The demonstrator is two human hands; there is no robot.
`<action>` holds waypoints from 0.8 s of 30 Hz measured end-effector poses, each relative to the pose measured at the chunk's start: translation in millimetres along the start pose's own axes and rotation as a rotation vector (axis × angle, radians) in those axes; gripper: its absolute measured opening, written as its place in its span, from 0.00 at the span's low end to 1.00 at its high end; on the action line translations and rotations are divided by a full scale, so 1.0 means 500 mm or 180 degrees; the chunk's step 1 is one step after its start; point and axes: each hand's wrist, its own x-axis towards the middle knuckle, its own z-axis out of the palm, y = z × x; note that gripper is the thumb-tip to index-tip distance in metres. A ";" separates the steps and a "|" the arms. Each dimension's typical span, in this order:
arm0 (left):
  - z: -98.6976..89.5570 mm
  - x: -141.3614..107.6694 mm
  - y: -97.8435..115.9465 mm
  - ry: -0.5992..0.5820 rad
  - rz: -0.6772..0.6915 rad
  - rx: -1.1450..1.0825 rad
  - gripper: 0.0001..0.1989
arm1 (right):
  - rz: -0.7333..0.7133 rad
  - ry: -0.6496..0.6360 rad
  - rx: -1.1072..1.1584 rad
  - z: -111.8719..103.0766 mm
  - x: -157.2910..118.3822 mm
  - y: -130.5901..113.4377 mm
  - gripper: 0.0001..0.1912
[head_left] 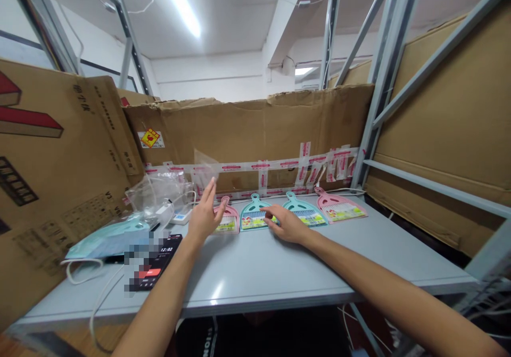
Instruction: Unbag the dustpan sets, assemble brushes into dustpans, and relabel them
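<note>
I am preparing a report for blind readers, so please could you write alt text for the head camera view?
The person's open left hand is raised beside a pink plastic dustpan, and the right hand reaches over a teal plastic dustpan, in a row of four pink and teal dustpans on a grey metal table. Taped brown cardboard stands behind.

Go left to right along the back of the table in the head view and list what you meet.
plastic bag → pink dustpan → teal dustpan → second teal dustpan → second pink dustpan
</note>
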 end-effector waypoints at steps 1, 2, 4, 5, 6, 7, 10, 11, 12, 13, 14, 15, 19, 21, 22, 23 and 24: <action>0.002 -0.004 0.012 -0.0101 0.0185 -0.0080 0.38 | 0.0125 0.0063 0.0173 0.002 0.001 0.001 0.20; 0.006 -0.009 0.024 -0.0224 0.0383 -0.0151 0.37 | 0.0277 0.0146 0.0392 0.004 0.003 0.002 0.21; 0.018 -0.019 0.046 -0.0507 0.0779 -0.0253 0.36 | 0.0574 0.0338 0.0937 0.007 0.009 0.004 0.24; 0.025 -0.023 0.056 -0.0640 0.0931 -0.0276 0.35 | 0.0686 0.0448 0.1229 0.006 0.012 0.006 0.26; 0.034 -0.027 0.064 -0.0760 0.1042 -0.0292 0.34 | 0.0752 0.0561 0.1512 0.006 0.015 0.008 0.28; 0.042 -0.031 0.072 -0.0874 0.1112 -0.0309 0.33 | 0.0778 0.0676 0.1774 0.004 0.019 0.010 0.31; 0.067 -0.041 0.087 -0.1206 0.1226 -0.0410 0.30 | 0.0910 0.0979 0.2297 -0.001 0.027 0.020 0.36; 0.073 -0.044 0.090 -0.1307 0.1261 -0.0457 0.29 | 0.1035 0.1066 0.2375 -0.002 0.029 0.024 0.37; 0.078 -0.047 0.092 -0.1395 0.1298 -0.0513 0.29 | 0.1187 0.1143 0.2421 -0.001 0.031 0.029 0.39; 0.081 -0.049 0.094 -0.1452 0.1328 -0.0571 0.29 | 0.1346 0.1215 0.2450 0.000 0.031 0.035 0.42; 0.083 -0.052 0.094 -0.1476 0.1347 -0.0627 0.29 | 0.1477 0.1281 0.2476 0.002 0.031 0.041 0.45; 0.083 -0.054 0.094 -0.1470 0.1364 -0.0675 0.28 | 0.1564 0.1334 0.2502 0.003 0.030 0.048 0.47; 0.072 -0.056 0.084 -0.1247 0.1332 -0.0607 0.22 | 0.1567 0.1411 0.2447 0.001 0.025 0.065 0.45; 0.062 -0.052 0.075 -0.1007 0.1151 -0.0556 0.21 | 0.1467 0.1467 0.2368 -0.006 0.025 0.066 0.43; 0.057 -0.050 0.071 -0.0854 0.1026 -0.0591 0.21 | 0.1400 0.1506 0.2346 -0.010 0.026 0.064 0.42; 0.052 -0.046 0.066 -0.0693 0.0894 -0.0679 0.21 | 0.1319 0.1547 0.2336 -0.014 0.027 0.060 0.41; 0.049 -0.043 0.062 -0.0531 0.0754 -0.0817 0.21 | 0.1223 0.1586 0.2332 -0.018 0.027 0.055 0.39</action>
